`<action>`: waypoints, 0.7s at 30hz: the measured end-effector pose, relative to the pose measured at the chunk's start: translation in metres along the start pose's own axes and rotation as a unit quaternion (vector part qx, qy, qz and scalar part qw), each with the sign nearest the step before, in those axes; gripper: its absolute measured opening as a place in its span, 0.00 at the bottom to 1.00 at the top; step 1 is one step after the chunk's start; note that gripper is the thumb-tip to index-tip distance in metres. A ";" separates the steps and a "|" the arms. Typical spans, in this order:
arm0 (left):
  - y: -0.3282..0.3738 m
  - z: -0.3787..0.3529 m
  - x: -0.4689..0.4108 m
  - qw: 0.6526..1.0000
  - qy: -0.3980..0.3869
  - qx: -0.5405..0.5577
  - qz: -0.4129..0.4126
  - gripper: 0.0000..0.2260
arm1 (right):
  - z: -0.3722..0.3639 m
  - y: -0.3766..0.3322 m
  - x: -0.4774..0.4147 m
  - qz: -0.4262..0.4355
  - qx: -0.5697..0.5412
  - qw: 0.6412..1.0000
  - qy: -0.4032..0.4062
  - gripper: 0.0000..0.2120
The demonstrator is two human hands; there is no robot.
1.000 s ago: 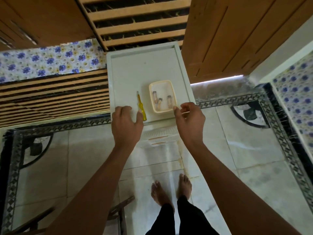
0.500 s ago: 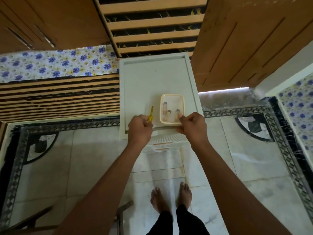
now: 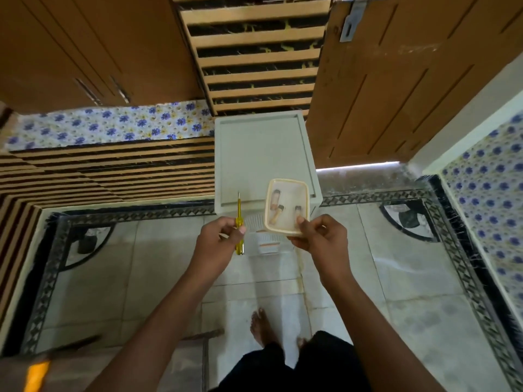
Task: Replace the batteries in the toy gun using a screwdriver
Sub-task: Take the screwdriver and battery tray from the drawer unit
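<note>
My left hand [image 3: 218,239] grips a yellow-handled screwdriver [image 3: 239,224] with its metal tip pointing away from me. My right hand [image 3: 322,236] pinches the near edge of a small cream plastic tray [image 3: 291,193], lifted off the table and tilted. Three batteries [image 3: 276,206] lie loose inside the tray. Both things hover at the near edge of the white plastic table [image 3: 263,154]. No toy gun is in view.
A wooden door [image 3: 396,94] with a metal latch stands right of the table, wooden cupboards [image 3: 85,52] at the far left. Striped panels and flowered covering line the walls. Tiled floor and my bare feet [image 3: 261,323] are below. A white ribbed basket [image 3: 266,241] shows under the table.
Both hands have lifted off the table toward me: the left took up the screwdriver, the right raised the tray with the batteries. The view has tilted up and back.
</note>
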State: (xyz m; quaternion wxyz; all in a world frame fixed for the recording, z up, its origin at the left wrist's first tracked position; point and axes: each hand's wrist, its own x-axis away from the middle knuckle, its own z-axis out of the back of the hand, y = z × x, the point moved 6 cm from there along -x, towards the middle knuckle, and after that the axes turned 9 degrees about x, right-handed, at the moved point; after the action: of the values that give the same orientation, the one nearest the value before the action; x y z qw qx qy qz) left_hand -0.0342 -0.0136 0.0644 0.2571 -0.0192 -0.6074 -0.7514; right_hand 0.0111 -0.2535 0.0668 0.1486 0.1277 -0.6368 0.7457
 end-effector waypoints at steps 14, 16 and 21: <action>-0.030 -0.018 0.224 0.985 0.133 0.113 -0.009 0.06 | 0.063 0.011 0.145 0.084 0.028 0.990 -0.110 0.16; -0.041 -0.011 0.249 0.980 0.149 0.131 -0.004 0.05 | 0.064 0.020 0.163 0.087 0.034 0.988 -0.127 0.15; -0.067 0.022 0.313 0.971 0.196 0.135 0.011 0.08 | 0.051 0.039 0.223 0.076 0.022 0.980 -0.180 0.05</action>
State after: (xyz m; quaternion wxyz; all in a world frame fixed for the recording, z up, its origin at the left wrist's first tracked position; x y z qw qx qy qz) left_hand -0.3390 -0.0980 0.1162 0.3794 0.1567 -0.6409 -0.6487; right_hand -0.2096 -0.2967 0.1243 -0.0285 0.2141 -0.6448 0.7332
